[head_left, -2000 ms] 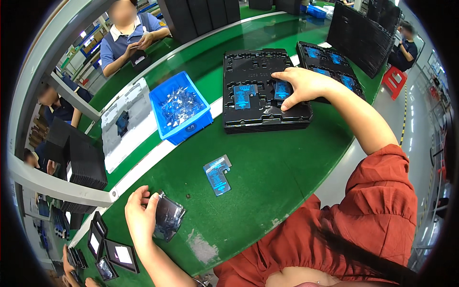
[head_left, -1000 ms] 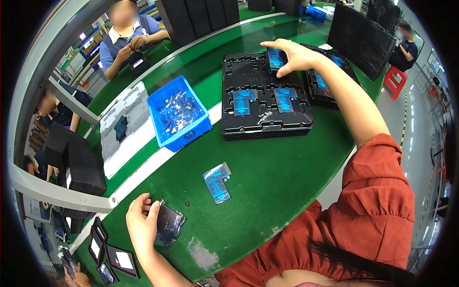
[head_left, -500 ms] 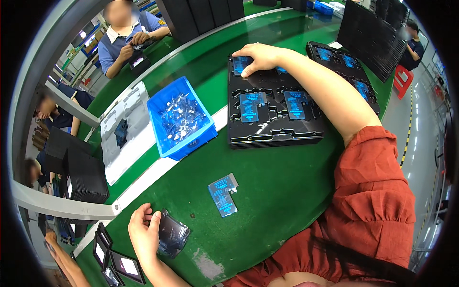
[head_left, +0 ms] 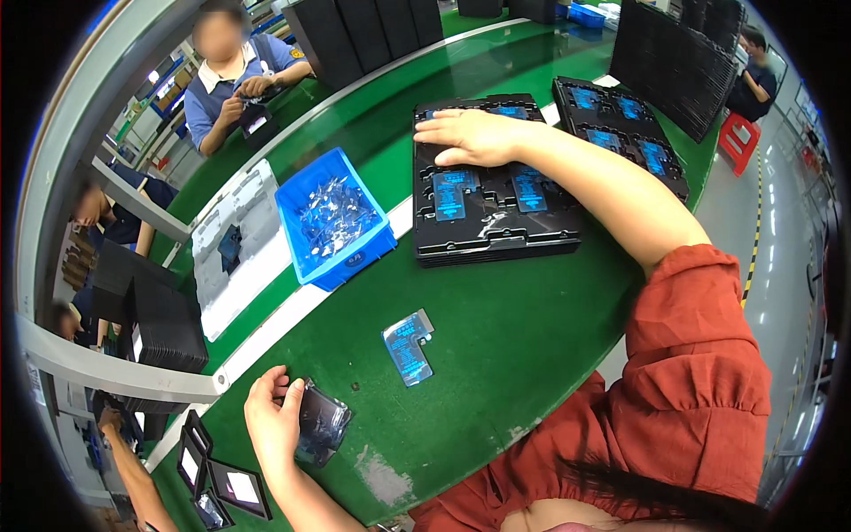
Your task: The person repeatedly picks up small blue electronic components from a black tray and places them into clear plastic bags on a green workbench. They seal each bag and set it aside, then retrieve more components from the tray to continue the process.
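My right hand [head_left: 470, 139] lies open and flat, fingers stretched left, over the far rows of a black moulded tray [head_left: 496, 239] at the top of a stack. Flat L-shaped batteries with blue faces, such as this near battery [head_left: 450, 196], sit in its pockets; my hand and forearm hide part of the others. At lower left my left hand [head_left: 273, 415] has its fingers curled and its thumb on the edge of a dark glossy film sheet [head_left: 324, 426] lying on the green table. Between the hands a single loose battery [head_left: 407, 348] lies flat.
A blue bin [head_left: 359, 263] of clear film scraps stands left of the tray. Beyond it is a grey-white tray [head_left: 235, 293]. Another black tray [head_left: 612, 120] sits at right; small black frames [head_left: 235, 492] lie lower left. A co-worker [head_left: 235, 80] sits across the table.
My right hand has flattened, its fingers reaching further left, and sits slightly nearer over the tray. The view has shifted a little. My left hand stays at the dark film sheet.
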Demonstrator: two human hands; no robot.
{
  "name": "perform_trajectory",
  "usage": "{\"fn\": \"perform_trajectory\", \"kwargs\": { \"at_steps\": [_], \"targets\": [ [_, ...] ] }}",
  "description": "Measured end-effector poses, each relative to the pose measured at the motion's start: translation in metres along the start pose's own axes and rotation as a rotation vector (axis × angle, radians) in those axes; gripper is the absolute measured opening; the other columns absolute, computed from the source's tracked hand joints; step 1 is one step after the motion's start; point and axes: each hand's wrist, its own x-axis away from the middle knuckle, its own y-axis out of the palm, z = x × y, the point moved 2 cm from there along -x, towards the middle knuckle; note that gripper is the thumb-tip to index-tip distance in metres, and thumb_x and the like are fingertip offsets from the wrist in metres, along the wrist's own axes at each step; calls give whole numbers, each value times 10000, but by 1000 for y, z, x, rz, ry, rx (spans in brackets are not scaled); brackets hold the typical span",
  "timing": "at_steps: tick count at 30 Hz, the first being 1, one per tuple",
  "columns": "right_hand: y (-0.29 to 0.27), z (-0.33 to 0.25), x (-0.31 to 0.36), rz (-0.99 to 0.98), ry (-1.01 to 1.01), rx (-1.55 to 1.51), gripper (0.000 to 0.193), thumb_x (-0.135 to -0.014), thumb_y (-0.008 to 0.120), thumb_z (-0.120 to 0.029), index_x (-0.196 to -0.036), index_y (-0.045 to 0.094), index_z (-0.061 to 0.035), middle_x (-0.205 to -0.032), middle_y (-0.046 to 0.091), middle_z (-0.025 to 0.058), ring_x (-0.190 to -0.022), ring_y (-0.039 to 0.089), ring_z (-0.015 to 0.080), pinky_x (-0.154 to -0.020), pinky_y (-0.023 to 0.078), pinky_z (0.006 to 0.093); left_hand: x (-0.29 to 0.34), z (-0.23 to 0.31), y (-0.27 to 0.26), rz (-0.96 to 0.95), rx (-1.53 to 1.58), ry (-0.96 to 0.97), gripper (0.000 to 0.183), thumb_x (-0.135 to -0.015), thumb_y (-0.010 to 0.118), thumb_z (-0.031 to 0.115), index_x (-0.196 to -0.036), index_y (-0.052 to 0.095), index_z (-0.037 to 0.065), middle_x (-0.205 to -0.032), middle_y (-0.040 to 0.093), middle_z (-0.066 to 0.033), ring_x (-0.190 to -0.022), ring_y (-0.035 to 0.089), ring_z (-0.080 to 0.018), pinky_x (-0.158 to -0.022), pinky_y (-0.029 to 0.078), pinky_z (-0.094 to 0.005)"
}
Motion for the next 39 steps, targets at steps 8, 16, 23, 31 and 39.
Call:
{"fn": "perform_trajectory", "kwargs": {
  "at_steps": [8, 16, 23, 31, 39],
  "targets": [
    [-16, 6, 57, 282, 159, -13, 588, -870, 595, -271, -1367, 387, -36, -1388, 412, 188, -1286, 382, 345, -1072, 312, 413, -1, -3, -8, 52, 51, 4, 305, -784, 689, 98, -1053, 628, -31, -857, 622, -102, -712, 584, -160, -656, 499, -294],
    [-32, -54, 160, 120, 857, -135, 650, -778, 664, -390, -1206, 527, 79, -1114, 598, 267, -1071, 570, 365, -951, 430, 401, 7, 5, -15, 156, 84, 60, 277, -800, 678, 102, -1044, 636, -23, -872, 630, -96, -722, 588, -151, -652, 494, -288],
    [-27, -53, 156, 231, 909, -65, 411, -773, 683, -293, -1005, 652, 45, -1002, 643, 229, -987, 611, 344, -877, 468, 413, 5, -2, -17, 203, 150, 93, 272, -796, 683, 99, -1034, 641, -26, -843, 633, -85, -712, 574, -137, -656, 486, -274],
    [-25, -33, 157, 234, 895, -43, 321, -718, 704, -175, -973, 674, 19, -954, 656, 217, -939, 625, 349, -871, 475, 404, 0, 9, -32, 171, 80, 114, 304, -785, 688, 149, -1028, 646, -28, -839, 650, -101, -695, 592, -149, -649, 484, -284],
    [-16, -3, 171, 457, 1047, -1261, 459, -768, 597, -43, -1206, 484, 34, -916, 612, 79, -745, 601, 127, -686, 524, 269, -67, -5, -48, 103, -207, 175, 333, -767, 688, 181, -1049, 645, 10, -888, 652, -124, -748, 629, -228, -711, 499, -345]
  ]
}}
